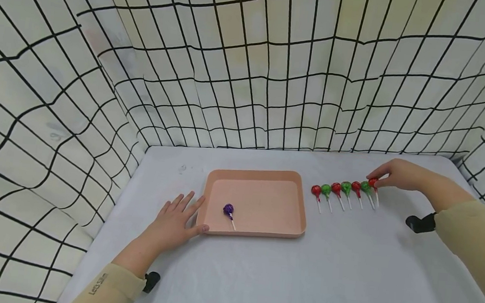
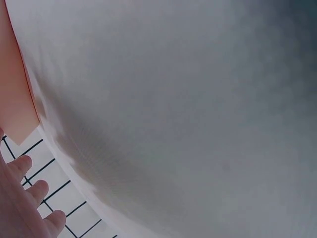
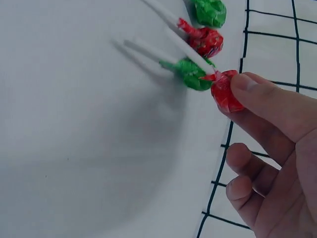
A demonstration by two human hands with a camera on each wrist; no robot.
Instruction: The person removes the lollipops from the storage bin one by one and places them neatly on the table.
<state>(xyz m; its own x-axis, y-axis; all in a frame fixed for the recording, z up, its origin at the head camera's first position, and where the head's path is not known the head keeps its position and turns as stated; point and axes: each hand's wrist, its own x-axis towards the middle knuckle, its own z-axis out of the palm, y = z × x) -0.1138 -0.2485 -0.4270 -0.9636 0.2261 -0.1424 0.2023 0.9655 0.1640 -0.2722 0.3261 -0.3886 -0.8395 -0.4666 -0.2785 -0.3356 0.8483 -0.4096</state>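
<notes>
My right hand (image 1: 400, 176) pinches the wrapped head of a red lollipop (image 3: 227, 91) between thumb and forefinger, at the right end of a row of lollipops. Beside it in the right wrist view lie a green lollipop (image 3: 190, 74) and another red one (image 3: 205, 41). The row alternates red and green, with white sticks pointing toward me. My left hand (image 1: 173, 225) is spread at the left edge of a pink tray (image 1: 264, 204), thumb at its near corner. Inside the tray, toward its left, lies a purple lollipop (image 1: 228, 210).
A white cloth covers the table (image 1: 292, 281). Black-lined grid walls (image 1: 275, 77) rise behind the table and on both sides. The leftmost red lollipop (image 1: 316, 190) lies close to the tray's right edge.
</notes>
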